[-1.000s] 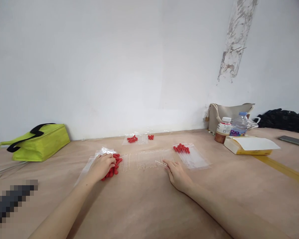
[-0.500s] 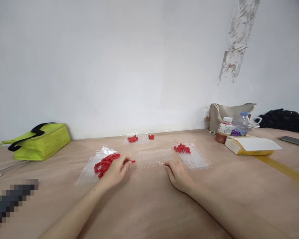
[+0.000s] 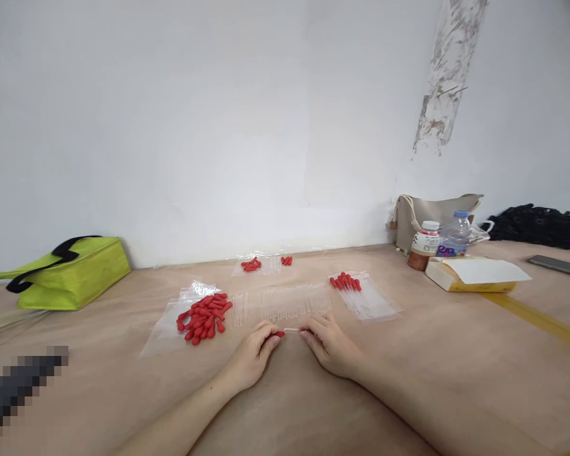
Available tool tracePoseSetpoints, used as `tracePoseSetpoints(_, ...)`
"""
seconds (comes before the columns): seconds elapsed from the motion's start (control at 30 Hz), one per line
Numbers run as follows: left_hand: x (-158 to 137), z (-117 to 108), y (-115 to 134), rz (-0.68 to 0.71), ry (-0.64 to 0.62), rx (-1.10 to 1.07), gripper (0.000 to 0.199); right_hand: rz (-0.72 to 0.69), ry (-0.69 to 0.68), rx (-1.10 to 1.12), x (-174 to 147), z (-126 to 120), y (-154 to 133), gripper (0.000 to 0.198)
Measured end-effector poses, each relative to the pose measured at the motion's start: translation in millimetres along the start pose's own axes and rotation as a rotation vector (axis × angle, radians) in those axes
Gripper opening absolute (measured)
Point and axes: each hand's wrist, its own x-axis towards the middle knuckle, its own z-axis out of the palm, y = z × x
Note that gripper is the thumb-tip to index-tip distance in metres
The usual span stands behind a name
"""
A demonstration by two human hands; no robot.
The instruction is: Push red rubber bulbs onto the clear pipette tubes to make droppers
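Pinched in my left hand (image 3: 259, 353) is a red rubber dropper bulb (image 3: 280, 334), its end poking past the fingertips. My right hand (image 3: 330, 345) is closed on a thin clear glass dropper tube (image 3: 292, 329), which points left at the bulb. Bulb and tube are close together; whether they touch I cannot tell. Beyond the hands lies a row of similar tubes (image 3: 292, 301). Left of it, a pile of red bulbs (image 3: 206, 316) rests on a clear plastic bag (image 3: 164, 326). To the right, several tubes with red bulbs fitted (image 3: 346, 282) lie on another clear bag (image 3: 380, 304).
By the wall are small bags with red bulbs (image 3: 251, 265). A yellow-green bag (image 3: 76, 272) stands left. At right are a brown drink bottle (image 3: 424, 247), a water bottle (image 3: 455, 235), a beige bag (image 3: 406, 221), a yellow box (image 3: 484, 285) and a phone (image 3: 558, 265).
My left hand has moved right and nearer to me with the red bulb, away from the pile. The tube in my right hand has come slightly nearer, so the two now face each other closely.
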Motion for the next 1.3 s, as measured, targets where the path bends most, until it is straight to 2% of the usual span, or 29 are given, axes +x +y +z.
tracePoseSetpoints(0.33, 2, 2, 2, -0.047, 0.019, -0.059, 0.017, 0.017, -0.033, -0.047, 1, 2, 5, 0.018)
tracePoseSetpoints(0.5, 2, 3, 3, -0.023, -0.001, -0.05, 0.019, 0.003, -0.07, -0.019, 4, -2, 8, 0.019)
tracePoseSetpoints(0.63, -1, 3, 4, 0.015, -0.038, 0.005, 0.02, -0.055, -0.114, -0.042, 6, -4, 12, 0.02)
tracePoseSetpoints(1.0, -5, 5, 4, 0.066, 0.015, 0.156, 0.02, -0.127, -0.048, -0.234, 3, -3, 9, 0.021)
tracePoseSetpoints(1.3, -2, 3, 3, 0.166, -0.013, 0.314, 0.022, -0.056, -0.036, -0.209, 3, 6, -1, 0.021)
